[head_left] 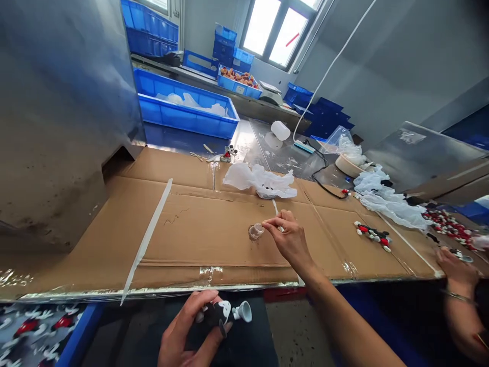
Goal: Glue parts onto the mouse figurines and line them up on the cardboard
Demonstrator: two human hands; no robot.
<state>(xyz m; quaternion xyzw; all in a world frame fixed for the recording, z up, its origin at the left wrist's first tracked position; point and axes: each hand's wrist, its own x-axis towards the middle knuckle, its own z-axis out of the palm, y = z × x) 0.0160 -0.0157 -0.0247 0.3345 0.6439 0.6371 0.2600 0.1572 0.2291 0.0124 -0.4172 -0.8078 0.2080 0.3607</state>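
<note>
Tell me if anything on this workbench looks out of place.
A white plastic container lies on its side on the steel tabletop, as if tipped over. A crumpled plastic sheet sprawls loose over the taped cardboard, which also bears a stray pen scribble.

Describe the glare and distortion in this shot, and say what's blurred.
Head view: the bright glass window panes blow out to white; glare streaks the steel tabletop; the wide lens bows the brown cardboard sheet and its silver-taped edge; the left hand and black-and-white mouse figure show no strong blur.
</note>
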